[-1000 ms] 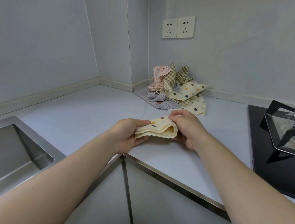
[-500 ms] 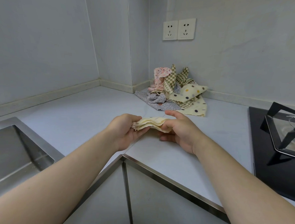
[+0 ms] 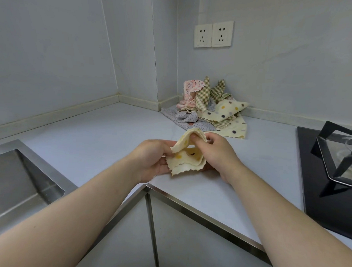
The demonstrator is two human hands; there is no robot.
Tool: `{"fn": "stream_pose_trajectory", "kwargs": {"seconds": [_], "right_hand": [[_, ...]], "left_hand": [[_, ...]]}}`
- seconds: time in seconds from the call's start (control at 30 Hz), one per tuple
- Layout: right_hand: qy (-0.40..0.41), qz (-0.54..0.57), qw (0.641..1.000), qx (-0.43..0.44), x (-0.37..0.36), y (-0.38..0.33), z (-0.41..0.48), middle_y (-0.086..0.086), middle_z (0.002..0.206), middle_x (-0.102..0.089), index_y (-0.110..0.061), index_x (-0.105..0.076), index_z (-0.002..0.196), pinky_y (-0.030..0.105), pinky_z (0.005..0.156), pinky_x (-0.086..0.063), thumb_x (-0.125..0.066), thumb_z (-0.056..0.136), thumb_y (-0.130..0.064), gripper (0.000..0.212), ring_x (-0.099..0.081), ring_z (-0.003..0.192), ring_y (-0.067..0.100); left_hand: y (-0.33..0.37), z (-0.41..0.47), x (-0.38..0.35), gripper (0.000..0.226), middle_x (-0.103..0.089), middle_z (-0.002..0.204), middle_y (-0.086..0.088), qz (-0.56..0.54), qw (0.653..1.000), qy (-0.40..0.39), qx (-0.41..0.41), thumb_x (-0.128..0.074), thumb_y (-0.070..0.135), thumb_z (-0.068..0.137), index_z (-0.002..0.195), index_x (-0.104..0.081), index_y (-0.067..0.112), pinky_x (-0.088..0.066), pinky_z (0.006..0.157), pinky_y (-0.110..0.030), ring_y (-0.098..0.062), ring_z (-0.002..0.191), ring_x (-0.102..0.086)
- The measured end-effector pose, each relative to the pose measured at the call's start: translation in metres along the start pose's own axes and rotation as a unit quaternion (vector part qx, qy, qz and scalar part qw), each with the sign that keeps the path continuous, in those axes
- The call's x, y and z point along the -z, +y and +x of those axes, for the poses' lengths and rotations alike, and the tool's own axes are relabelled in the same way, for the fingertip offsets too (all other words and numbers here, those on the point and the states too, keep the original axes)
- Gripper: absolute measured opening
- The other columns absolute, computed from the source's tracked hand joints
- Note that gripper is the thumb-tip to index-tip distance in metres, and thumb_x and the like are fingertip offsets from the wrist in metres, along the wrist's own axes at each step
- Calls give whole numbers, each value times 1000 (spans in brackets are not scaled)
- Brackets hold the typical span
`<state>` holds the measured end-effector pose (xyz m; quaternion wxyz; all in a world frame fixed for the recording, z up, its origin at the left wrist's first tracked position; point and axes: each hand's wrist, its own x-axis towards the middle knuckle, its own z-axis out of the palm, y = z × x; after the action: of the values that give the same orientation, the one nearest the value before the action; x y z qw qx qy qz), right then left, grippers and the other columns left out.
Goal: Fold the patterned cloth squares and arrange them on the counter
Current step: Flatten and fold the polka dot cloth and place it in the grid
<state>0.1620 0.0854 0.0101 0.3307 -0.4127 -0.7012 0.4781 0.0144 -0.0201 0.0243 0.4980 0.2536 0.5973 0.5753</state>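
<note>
A cream cloth square with coloured dots (image 3: 187, 158) is folded into several layers and held just above the counter's front corner. My left hand (image 3: 153, 158) pinches its left edge. My right hand (image 3: 216, 153) grips its top fold, the thumb pressed on the upper layer, which stands raised and open. A heap of other patterned cloths (image 3: 208, 108) lies in the back corner: pink floral, green check, grey dotted and cream dotted pieces.
A steel sink (image 3: 18, 179) is sunk into the grey counter (image 3: 102, 134) at the left. A black gas hob with a pan support (image 3: 335, 160) fills the right. Two wall sockets (image 3: 213, 33) sit above the heap. The counter's metal edge (image 3: 198, 212) runs below my hands.
The folded cloth has turned from flat and closed to tilted up, its top layer lifted open by my right hand. Both hands have stayed over the front corner.
</note>
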Motion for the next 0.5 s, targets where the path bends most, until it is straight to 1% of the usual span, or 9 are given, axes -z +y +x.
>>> {"fn": "stream_pose_trajectory", "kwargs": {"seconds": [0.07, 0.1, 0.13, 0.23, 0.3, 0.37, 0.4, 0.43, 0.5], "right_hand": [[2, -1, 1000, 0, 0, 3, 2, -4, 95, -69, -23, -69, 98, 27, 67, -45, -69, 91, -44, 22, -65, 84, 11], [-1, -5, 1000, 1, 0, 3, 3, -5, 96, -70, -24, -68, 100, 27, 67, -46, -71, 90, -37, 17, -65, 86, 11], [-3, -11, 1000, 4, 1, 3, 3, -6, 98, -70, -26, -68, 103, 27, 68, -48, -73, 88, -30, 17, -66, 88, 11], [5, -47, 999, 15, 0, 7, 6, -7, 106, -69, -30, -66, 114, 32, 75, -57, -71, 83, -11, 37, -67, 91, 13], [13, -58, 998, 23, 1, 8, 6, -6, 109, -68, -30, -66, 118, 30, 74, -55, -62, 83, -2, 45, -65, 92, 13], [25, -55, 998, 19, 2, 8, 6, -5, 112, -67, -28, -66, 120, 25, 71, -50, -53, 83, 0, 48, -65, 94, 14], [31, -50, 998, 11, 2, 8, 7, -4, 112, -68, -28, -66, 120, 24, 69, -49, -51, 84, -1, 48, -65, 92, 14], [37, -48, 998, 2, 2, 7, 7, -2, 110, -69, -29, -65, 120, 24, 66, -47, -49, 85, -2, 47, -66, 88, 14], [43, -51, 998, -9, 2, 6, 7, 1, 106, -70, -31, -64, 120, 26, 62, -46, -47, 85, -4, 47, -67, 81, 15]], "left_hand": [[-1, 1, 0, 30, -77, 94, -14, 8, 1000, 6, -4, -48, -4, 98, 116, -71, 1, -62, 78, -44, -30, 86, -75], [-1, 2, 0, 25, -77, 91, -13, 9, 1000, 9, -5, -52, 0, 99, 115, -71, 1, -62, 79, -44, -30, 85, -76], [-2, 3, 1, 22, -77, 90, -12, 8, 1000, 11, -7, -54, 3, 100, 115, -70, 1, -62, 79, -44, -29, 85, -76], [-3, 4, 1, 19, -77, 92, -13, -10, 999, 22, -21, -55, 4, 101, 113, -70, 1, -62, 75, -44, -30, 85, -76], [-3, 6, 1, 20, -76, 99, -19, -18, 998, 38, -37, -53, -3, 99, 110, -70, -1, -63, 77, -47, -31, 86, -75], [-3, 7, 2, 30, -74, 105, -24, -6, 996, 69, -54, -47, -13, 96, 104, -73, 0, -59, 89, -49, -33, 84, -72], [-3, 7, 3, 36, -73, 108, -26, 4, 995, 86, -60, -44, -16, 94, 102, -74, 2, -55, 95, -50, -33, 82, -70], [-2, 7, 3, 41, -72, 112, -26, 11, 993, 101, -64, -41, -18, 92, 100, -75, 3, -53, 97, -50, -32, 81, -69], [-1, 5, 2, 44, -69, 119, -18, 15, 990, 119, -77, -39, -20, 90, 99, -76, 3, -57, 93, -46, -28, 78, -70]]}}
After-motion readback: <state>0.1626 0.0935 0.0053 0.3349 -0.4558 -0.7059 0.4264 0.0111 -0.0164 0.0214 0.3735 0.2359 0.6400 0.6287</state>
